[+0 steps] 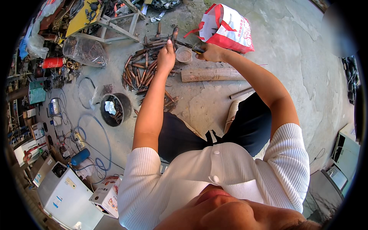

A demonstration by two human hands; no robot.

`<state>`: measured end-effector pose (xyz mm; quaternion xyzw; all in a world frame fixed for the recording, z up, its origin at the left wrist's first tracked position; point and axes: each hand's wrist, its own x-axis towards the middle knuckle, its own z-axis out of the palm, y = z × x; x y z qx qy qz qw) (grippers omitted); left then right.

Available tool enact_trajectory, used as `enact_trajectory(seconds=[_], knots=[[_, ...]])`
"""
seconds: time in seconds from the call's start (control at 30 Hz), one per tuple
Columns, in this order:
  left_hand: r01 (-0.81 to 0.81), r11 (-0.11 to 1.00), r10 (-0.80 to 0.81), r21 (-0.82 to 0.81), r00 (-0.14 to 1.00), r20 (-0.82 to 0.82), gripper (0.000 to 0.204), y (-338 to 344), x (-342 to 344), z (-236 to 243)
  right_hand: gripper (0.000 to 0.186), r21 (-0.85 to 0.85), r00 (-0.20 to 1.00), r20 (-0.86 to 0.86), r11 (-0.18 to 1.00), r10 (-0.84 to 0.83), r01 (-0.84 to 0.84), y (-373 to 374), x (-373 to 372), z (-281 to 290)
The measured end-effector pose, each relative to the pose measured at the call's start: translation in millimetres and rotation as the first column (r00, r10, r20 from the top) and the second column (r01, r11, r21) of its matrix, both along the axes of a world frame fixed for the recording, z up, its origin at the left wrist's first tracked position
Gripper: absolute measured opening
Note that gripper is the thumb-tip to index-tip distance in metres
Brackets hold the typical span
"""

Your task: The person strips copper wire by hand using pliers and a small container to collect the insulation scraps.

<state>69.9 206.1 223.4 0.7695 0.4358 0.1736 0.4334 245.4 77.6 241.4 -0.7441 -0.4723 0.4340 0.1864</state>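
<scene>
My left hand [166, 58] is closed, thumb uppermost, around a brown copper-coloured tube [175, 33] that sticks up past the fingers. My right hand [213, 53] grips a hand tool with a black and yellow handle [198, 49]; its working end points toward the left hand and its kind is unclear. Between the two hands stands a clear tub [184, 55] filled with pale pinkish-brown grains. Beneath and left of my left hand spreads a pile of copper-coloured tubes with tapered ends [141, 71].
Beyond the right hand stands a red and white bag [230, 30]. A wooden board [211, 74] and metal pipe [240, 93] lie nearer me. At left are a black bucket [123, 109] with scraps, a looped hose [110, 142], and cluttered shelving. A yellow-topped stand [85, 19] is far left.
</scene>
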Motion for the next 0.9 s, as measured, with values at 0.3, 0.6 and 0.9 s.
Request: enact_trajectory(seconds=[0.3,0.6,0.9], knots=[[0.004,0.998,0.000,0.070,0.999,-0.051,0.068,4,2,-9,0.048,-0.111,0.997,-0.072,0.994,-0.022,0.014,0,-3,1],[0.039,0.997,-0.033,0.067,0.996,-0.079,0.068,8,0,-13,0.046,-0.005,0.999,0.005,0.999,0.032,-0.032,-6,-6,-1],[0.037,0.971,-0.044,-0.236,0.999,-0.025,0.061,2,-1,1,0.040,0.089,0.989,0.144,0.996,0.017,-0.030,-15,-6,-5]])
